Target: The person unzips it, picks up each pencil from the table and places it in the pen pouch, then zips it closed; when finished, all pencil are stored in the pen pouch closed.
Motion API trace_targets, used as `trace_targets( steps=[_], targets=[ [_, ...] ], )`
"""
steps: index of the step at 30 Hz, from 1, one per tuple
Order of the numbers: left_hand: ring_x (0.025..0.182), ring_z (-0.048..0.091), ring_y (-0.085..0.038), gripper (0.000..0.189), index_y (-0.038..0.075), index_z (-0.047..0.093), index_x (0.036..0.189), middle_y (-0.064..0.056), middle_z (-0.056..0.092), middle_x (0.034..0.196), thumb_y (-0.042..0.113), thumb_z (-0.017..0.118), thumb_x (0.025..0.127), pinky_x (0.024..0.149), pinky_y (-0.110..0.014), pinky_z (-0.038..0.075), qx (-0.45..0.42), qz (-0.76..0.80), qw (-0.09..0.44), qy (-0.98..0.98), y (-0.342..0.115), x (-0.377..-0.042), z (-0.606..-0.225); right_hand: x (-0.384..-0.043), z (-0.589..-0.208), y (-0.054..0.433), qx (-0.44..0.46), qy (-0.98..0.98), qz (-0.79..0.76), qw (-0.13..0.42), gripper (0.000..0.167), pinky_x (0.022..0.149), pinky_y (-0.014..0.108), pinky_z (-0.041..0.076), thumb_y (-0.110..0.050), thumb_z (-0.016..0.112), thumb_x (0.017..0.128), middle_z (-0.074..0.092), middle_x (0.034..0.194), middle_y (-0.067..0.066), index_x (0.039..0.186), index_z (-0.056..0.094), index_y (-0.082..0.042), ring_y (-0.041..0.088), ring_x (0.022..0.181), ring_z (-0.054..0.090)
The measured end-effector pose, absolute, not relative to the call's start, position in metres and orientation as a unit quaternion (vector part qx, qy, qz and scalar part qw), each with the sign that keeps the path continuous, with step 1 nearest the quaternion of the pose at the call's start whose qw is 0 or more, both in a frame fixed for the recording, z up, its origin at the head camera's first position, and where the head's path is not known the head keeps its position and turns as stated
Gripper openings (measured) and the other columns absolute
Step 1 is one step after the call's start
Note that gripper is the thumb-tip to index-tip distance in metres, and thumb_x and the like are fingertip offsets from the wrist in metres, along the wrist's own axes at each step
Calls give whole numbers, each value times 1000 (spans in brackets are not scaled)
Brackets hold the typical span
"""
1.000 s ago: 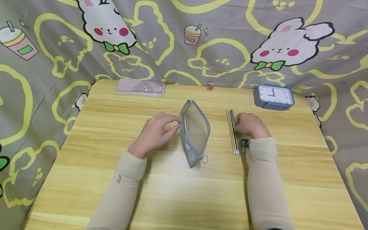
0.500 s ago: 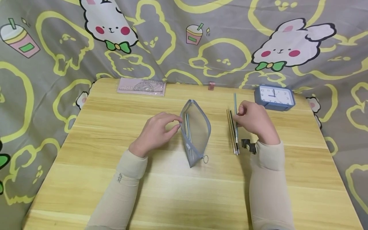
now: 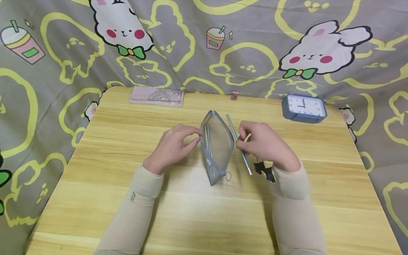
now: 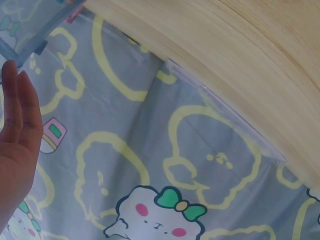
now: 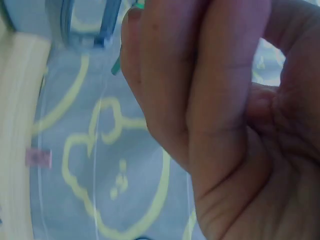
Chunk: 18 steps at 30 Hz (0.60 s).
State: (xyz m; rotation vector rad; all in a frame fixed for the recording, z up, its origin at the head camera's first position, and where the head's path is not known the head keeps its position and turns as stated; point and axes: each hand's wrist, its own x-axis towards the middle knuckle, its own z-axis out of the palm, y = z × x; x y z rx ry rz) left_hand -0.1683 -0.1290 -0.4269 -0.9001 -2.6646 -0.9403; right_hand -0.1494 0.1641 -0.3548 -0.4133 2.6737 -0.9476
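Head view: right hand (image 3: 264,142), one, fingers curled; a blue pencil (image 3: 232,128) is pinched between thumb and fingertips. Pencil: held aslant, far end angled leftward, near end pointed back toward the person; apparently raised above the table (image 3: 204,219). What lies beneath this hand cannot be told.

Pouch (image 3: 223,143), one, grey, unzipped: placed just left of the pencil. Governing relation: its mouth is gaped between the two hands, stretched away from the person, with the pencil's long axis set roughly alongside; the right rim is the one nearer the pencil, and no contact is plainly shown.

Left hand (image 3: 173,147), one: the pouch's left rim is pinched by thumb and index finger. Pencils (image 3: 208,140), several, slim: contained in the pouch, leaned along its left wall.

Farther off, along the back edge: ruler set (image 3: 156,96), pink block (image 3: 234,95), blue clock (image 3: 304,108); backed by a patterned curtain (image 3: 178,42).
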Motion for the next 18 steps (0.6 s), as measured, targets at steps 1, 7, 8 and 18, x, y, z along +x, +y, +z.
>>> trace_targets(
  steps=[1, 7, 8, 18],
  targets=[
    [105, 73, -22, 19, 17, 79, 117, 0, 80, 114, 18, 75, 98, 88, -44, 62, -302, -316, 88, -895, -129, -168, -427, -149, -356, 160, -152, 921, -329, 140, 16, 50, 25, 42, -6, 66, 90, 68, 73, 2, 84, 52, -12, 13, 58, 68],
    [105, 73, -22, 19, 17, 79, 117, -1, 80, 114, 17, 75, 98, 88, -44, 62, -303, -316, 88, -895, -128, -169, -426, -146, -361, 143, -201, 907, -339, 149, 23, 52, 25, 48, -7, 72, 88, 68, 82, 0, 80, 51, -13, 9, 55, 66],
    [105, 74, -22, 19, 17, 79, 117, -1, 80, 114, 17, 76, 98, 89, -44, 62, -303, -316, 88, -895, -128, -169, -426, -146, -363, 141, -205, 905, -341, 153, 23, 53, 26, 50, -6, 71, 88, 68, 80, 0, 80, 51, -13, 9, 55, 66],
    [106, 74, -23, 19, 16, 79, 117, -2, 80, 115, 17, 76, 98, 92, -43, 62, -306, -318, 92, -893, -127, -169, -426, -154, -376, 124, -165, 893, -381, 173, 18, 56, 30, 56, -6, 69, 91, 67, 76, 1, 84, 53, -13, 13, 56, 69]
  ],
)
